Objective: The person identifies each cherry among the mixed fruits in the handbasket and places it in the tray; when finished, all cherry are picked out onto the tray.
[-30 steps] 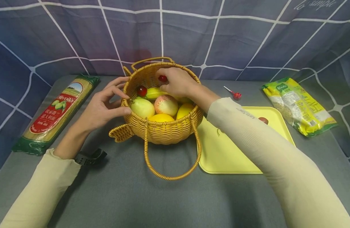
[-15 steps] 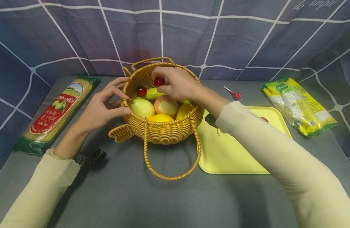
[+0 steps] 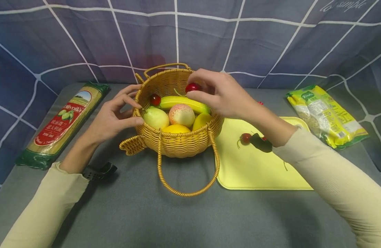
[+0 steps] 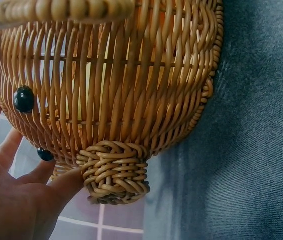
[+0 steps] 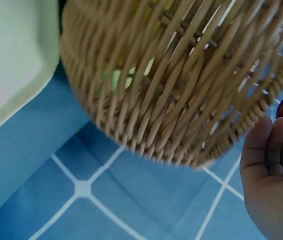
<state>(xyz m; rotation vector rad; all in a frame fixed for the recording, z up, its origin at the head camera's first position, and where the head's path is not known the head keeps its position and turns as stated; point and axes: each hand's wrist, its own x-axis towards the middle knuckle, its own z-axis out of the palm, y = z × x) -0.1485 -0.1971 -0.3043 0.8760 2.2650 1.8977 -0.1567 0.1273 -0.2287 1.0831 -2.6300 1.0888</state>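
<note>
My right hand (image 3: 222, 93) pinches a dark red cherry (image 3: 193, 87) with a thin green stem over the right back rim of the fish-shaped wicker basket (image 3: 178, 148). My left hand (image 3: 112, 115) rests its loosely bent fingers and thumb against the basket's left rim; the left wrist view shows the palm apart from the weave. Inside the basket lie another cherry (image 3: 155, 100), a banana (image 3: 178, 100), a pear (image 3: 156, 117), a peach (image 3: 181, 115) and yellow fruit (image 3: 176, 128). On the yellow tray (image 3: 240, 172) sits a cherry (image 3: 245, 138); more red shows beside the wrist strap.
A spaghetti pack (image 3: 63, 120) lies at the left and a yellow-green food bag (image 3: 325, 115) at the right. A red lollipop is mostly hidden behind my right hand. The basket's front handle (image 3: 190, 195) hangs down onto the table. A grid-patterned cloth (image 3: 202, 38) stands behind.
My right hand has lifted the cherry from inside the basket and moved right with it, uncovering the banana. The tray's cherry has come into view. My left hand stays at the rim.
</note>
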